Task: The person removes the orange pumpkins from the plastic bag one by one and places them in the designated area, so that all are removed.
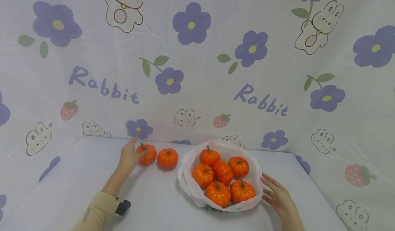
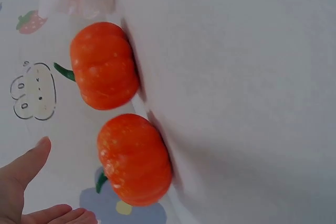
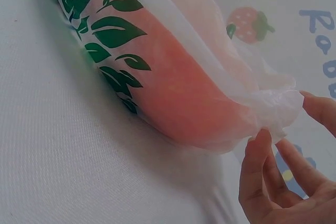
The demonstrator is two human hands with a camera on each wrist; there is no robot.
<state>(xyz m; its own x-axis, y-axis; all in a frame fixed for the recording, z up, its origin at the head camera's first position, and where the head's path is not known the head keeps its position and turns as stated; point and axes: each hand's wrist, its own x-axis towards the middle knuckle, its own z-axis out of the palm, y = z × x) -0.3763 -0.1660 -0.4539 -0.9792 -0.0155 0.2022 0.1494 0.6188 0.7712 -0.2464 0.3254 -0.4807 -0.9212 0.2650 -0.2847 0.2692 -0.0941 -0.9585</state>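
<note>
Both hands spread: left hand (image 1: 131,155) beside pumpkin (image 1: 147,154), right hand (image 1: 277,192) touching bag (image 1: 189,186).

Bare hands, one beige sleeve

The left hand (image 1: 131,155) is bare, and behind its fingers the forearm runs back into a pale beige sleeve (image 1: 92,214) with small dark lettering along the cuff. A black strap-mounted device (image 1: 123,207) sits beside that cuff. The right hand (image 1: 276,193) is bare too, with no sleeve showing behind the fingers.
</note>
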